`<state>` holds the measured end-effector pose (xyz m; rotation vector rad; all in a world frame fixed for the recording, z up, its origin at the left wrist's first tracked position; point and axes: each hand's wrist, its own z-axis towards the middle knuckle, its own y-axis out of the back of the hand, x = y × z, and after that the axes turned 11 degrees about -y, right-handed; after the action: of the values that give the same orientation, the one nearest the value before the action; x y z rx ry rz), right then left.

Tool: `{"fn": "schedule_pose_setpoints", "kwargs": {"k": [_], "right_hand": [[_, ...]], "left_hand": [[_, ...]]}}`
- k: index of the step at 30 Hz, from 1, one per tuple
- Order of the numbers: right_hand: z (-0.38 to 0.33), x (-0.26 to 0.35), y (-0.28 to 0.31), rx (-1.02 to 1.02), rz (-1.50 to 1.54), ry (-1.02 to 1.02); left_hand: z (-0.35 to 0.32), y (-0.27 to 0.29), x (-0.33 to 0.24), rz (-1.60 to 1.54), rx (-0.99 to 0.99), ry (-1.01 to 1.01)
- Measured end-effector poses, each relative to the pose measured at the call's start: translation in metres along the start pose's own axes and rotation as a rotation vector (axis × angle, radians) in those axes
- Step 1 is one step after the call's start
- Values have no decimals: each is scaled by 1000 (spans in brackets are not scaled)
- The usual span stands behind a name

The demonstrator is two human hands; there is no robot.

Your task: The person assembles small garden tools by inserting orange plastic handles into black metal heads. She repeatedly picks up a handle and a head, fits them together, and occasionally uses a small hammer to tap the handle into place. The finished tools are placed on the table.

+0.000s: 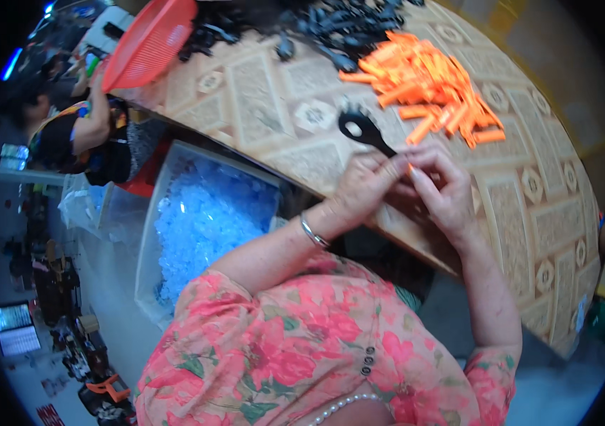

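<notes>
Near the table's front edge my left hand [365, 183] is closed on the thin neck of a black pasta server [363, 130]. Its toothed head, with an oval hole, points away from me to the left. My right hand [446, 186] meets it with fingers pinched together. Between the two hands shows a small bit of orange [409, 169], which looks like the end of an orange handle; most of it is hidden by my fingers. Just beyond my hands lies a heap of orange handles [426, 85].
Black utensil heads [345, 32] lie piled at the far side of the patterned table [260, 117]. A red plastic basket [147, 46] overhangs the far left corner, near another person [86, 135]. Left of me stands a bin [147, 248] full of bluish translucent pieces.
</notes>
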<state>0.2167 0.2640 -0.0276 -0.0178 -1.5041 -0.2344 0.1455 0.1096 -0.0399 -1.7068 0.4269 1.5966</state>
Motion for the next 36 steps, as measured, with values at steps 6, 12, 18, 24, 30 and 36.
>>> {"fn": "schedule_pose_setpoints", "kwargs": {"k": [6, 12, 18, 24, 30, 36], "right_hand": [[3, -1, 7, -14, 74, -59], [-1, 18, 22, 106, 333, -348], [-4, 18, 18, -48, 368, -320], [-8, 13, 8, -109, 219, -203], [-8, 9, 6, -146, 225, -283], [-3, 4, 5, -208, 86, -241]], "left_hand": [[10, -11, -6, -225, -31, -97], [11, -7, -9, -283, -72, -79], [8, -3, -7, -439, -231, -150], [6, -5, -4, -451, -252, -222], [4, -6, 2, -297, -196, -299], [0, -9, 1, -154, -152, -419]]}}
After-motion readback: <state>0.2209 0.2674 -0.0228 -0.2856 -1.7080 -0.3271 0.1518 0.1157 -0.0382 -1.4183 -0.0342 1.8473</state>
